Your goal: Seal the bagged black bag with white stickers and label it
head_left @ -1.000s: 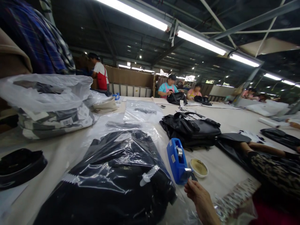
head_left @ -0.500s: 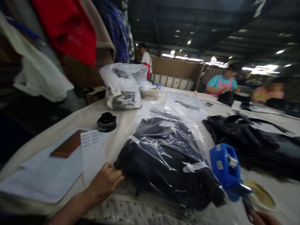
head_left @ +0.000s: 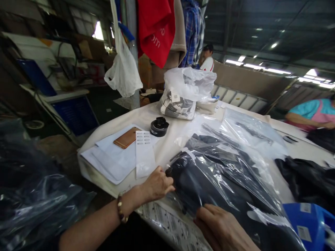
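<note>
A clear plastic bag [head_left: 227,184] with a bulky black article inside lies across the near part of the table. What kind of article it is, I cannot tell through the shiny film. My left hand [head_left: 157,185], a beaded bracelet at its wrist, is closed at the bag's left corner, pinching the film. My right hand [head_left: 222,228] is closed on the bag's near edge, its fingertips pressed together on the plastic. To the right of it a blue tape dispenser [head_left: 303,223] stands against the bag, cut off by the frame edge.
Left on the table [head_left: 102,139] are white papers [head_left: 104,165], a brown phone [head_left: 126,137], a label sheet [head_left: 144,153] and a rolled black belt [head_left: 159,126]. Behind stands a filled white plastic bag [head_left: 180,94]. A co-worker [head_left: 314,113] sits at right; another person [head_left: 208,61] is farther back.
The view has turned left. My right hand has come from beside the blue dispenser to the bag's near edge and grips it. My left hand stays at the bag's left corner.
</note>
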### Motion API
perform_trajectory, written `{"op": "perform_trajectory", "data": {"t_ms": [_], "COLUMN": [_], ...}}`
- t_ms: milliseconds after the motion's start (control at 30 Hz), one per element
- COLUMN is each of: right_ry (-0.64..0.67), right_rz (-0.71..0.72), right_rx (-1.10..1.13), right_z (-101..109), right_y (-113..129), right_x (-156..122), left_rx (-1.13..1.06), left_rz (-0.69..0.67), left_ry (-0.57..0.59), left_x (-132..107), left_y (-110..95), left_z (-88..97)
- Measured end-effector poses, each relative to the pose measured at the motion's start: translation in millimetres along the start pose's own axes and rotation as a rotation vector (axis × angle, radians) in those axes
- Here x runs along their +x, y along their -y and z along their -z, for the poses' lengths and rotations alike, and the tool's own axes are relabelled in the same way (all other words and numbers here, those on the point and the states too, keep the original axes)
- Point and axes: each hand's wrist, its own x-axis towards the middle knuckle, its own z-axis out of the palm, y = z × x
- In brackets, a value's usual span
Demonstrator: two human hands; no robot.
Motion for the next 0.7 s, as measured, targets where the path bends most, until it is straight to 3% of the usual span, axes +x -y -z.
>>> {"op": "perform_trajectory", "data": {"t_ms": [100,233,400,567,700], "right_ry": [0.102,0.127,0.178,0.212,0.187], "right_rz": [-0.007,-0.003,-0.052,-0.276,-0.369], "right_rx": [-0.119,-0.258,-0.322,-0.337,-0.348], "right_z": [-4,-16,-19,-18,-27], "right_y": [5,1,1,7,16], "right_x": [45,75,90,96,99], "left_rx": [-0.007,-0.015,-0.029,-0.049,-0.072], "left_rz": [0.018,0.019,-0.007,-0.043,-0.043], "left_ry": [0.013,0.027,0.04,0.035,0.034], "left_x": [2,2,1,-4,-6], "left_y": [-1,-2,0,2,3], "left_z": [0.2,1.2,0.6,-4.9,-9.4]}}
